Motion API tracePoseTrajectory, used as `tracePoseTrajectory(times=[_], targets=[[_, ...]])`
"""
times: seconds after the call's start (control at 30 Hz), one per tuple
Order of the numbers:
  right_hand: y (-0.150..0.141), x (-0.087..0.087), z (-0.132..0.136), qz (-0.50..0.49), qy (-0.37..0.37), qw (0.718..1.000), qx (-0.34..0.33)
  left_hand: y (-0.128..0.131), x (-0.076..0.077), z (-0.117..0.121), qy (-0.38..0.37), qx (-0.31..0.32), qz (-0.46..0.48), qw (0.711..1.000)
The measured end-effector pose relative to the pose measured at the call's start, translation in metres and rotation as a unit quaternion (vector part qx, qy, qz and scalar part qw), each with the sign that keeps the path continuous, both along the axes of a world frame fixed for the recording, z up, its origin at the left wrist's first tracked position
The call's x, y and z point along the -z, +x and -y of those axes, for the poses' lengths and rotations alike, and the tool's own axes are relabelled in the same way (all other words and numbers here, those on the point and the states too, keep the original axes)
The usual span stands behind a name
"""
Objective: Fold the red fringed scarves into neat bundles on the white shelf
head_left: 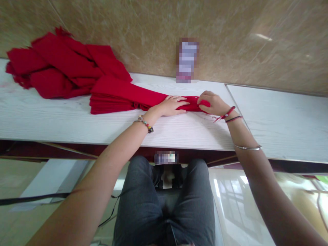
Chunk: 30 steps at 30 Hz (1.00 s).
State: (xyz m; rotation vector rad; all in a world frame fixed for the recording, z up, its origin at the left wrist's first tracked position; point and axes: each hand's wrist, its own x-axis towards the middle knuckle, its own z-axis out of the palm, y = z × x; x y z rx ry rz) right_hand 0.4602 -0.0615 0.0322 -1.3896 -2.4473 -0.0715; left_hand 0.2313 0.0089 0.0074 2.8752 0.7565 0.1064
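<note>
A long stack of folded red cloth [151,96] lies along the white tabletop, fanned into several layers at its left end and narrow toward the right. My left hand [173,105] rests flat on the narrow part, fingers stretched and a little apart, pressing it down. At the right end of the strip, my right hand [212,102] has its fingers curled and closed on the cloth edge. The exact grip of those fingertips is partly hidden by the hand itself.
A loose heap of red cloth [69,65] sits at the left against the tan marbled wall [143,34]. A blurred-out rectangular item [188,59] leans at the wall. The white tabletop [282,123] has a seam on the right. My knees are under its front edge.
</note>
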Motion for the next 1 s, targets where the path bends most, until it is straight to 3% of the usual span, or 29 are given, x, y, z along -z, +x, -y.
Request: tracePoseTrajectory(times=[0.07,0.13,0.3,0.43,0.57,0.67,0.73,0.83,1.0], targets=[[-0.009,0.004,-0.004,0.033,-0.041,0.998,-0.029,0.0,0.001,-0.001,0.0,-0.005,-0.003,1.0],[-0.005,0.007,-0.007,0.061,-0.064,0.996,-0.014,0.0,0.001,-0.001,0.001,-0.007,-0.003,1.0],[0.043,0.009,-0.009,0.129,-0.091,0.979,0.125,-0.001,0.0,0.0,0.004,0.001,0.009,1.0],[0.062,0.006,-0.004,0.086,-0.037,0.974,0.204,-0.001,-0.001,0.001,-0.002,-0.002,0.003,1.0],[0.033,0.003,-0.002,-0.025,0.028,0.994,0.105,0.0,-0.001,0.0,0.002,0.004,0.0,1.0],[0.006,0.006,-0.005,-0.003,-0.015,1.0,0.008,0.0,0.0,-0.001,0.0,0.002,0.003,1.0],[0.001,0.008,-0.008,0.034,-0.054,0.998,-0.012,0.0,0.0,-0.001,-0.001,-0.004,0.0,1.0],[0.017,0.011,-0.011,0.084,-0.08,0.992,0.053,0.0,0.001,-0.002,0.003,-0.001,-0.002,1.0],[0.065,0.01,-0.006,0.126,-0.073,0.953,0.264,-0.001,-0.001,0.0,0.006,0.003,-0.005,1.0]])
